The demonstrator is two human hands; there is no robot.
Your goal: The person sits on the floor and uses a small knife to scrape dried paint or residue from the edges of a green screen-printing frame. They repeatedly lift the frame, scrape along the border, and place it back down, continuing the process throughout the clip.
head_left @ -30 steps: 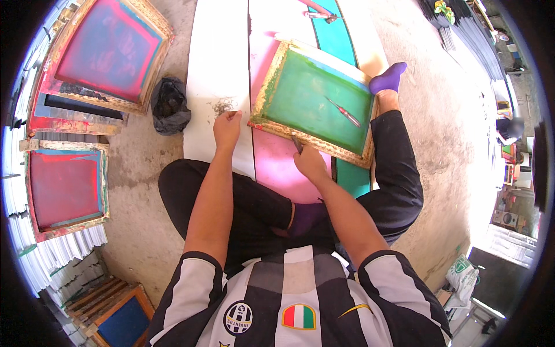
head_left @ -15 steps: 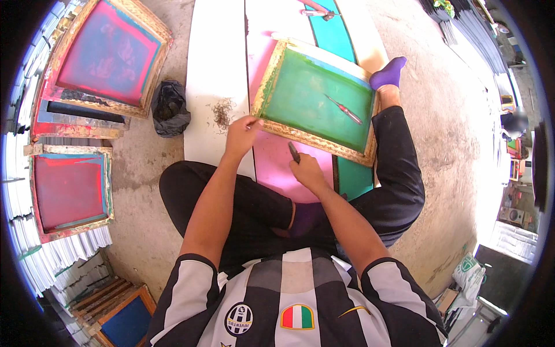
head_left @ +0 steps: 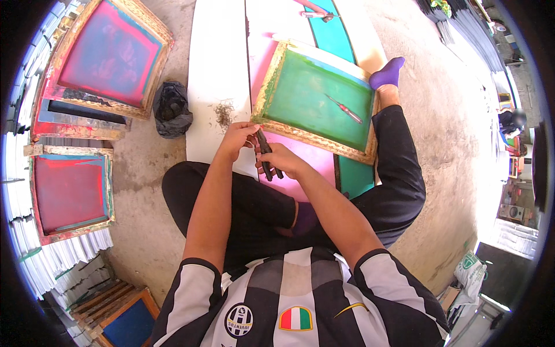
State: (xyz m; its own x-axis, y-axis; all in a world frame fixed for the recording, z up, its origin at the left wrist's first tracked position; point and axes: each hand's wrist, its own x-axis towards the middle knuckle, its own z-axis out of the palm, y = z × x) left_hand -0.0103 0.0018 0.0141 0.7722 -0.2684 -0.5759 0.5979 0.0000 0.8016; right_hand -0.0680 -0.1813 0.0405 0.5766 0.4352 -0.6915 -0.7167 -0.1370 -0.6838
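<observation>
My right hand (head_left: 284, 161) is closed around the dark handles of pliers (head_left: 263, 142), their jaws pointing away from me. Close to the jaws, my left hand (head_left: 236, 140) has its fingertips pinched together by the near left corner of a wooden screen-printing frame (head_left: 313, 140). Whatever sits in that pinch is too small to name. The frame has green mesh and lies tilted, its right side by my purple-socked foot (head_left: 388, 73). On the mesh rests a screwdriver (head_left: 350, 113). Small brown bits (head_left: 224, 115) lie heaped left of the frame.
White, pink and green boards (head_left: 215, 69) lie beneath the work. A black plastic bag (head_left: 172, 118) stands to their left. Further left are pink-and-blue screen frames (head_left: 110, 55) and stacked white sheets. At the far top lies another tool (head_left: 318, 15).
My right hand has moved left and up with the pliers, bringing them next to my left hand. My left hand has shifted slightly nearer to me. The frame and screwdriver stay put.
</observation>
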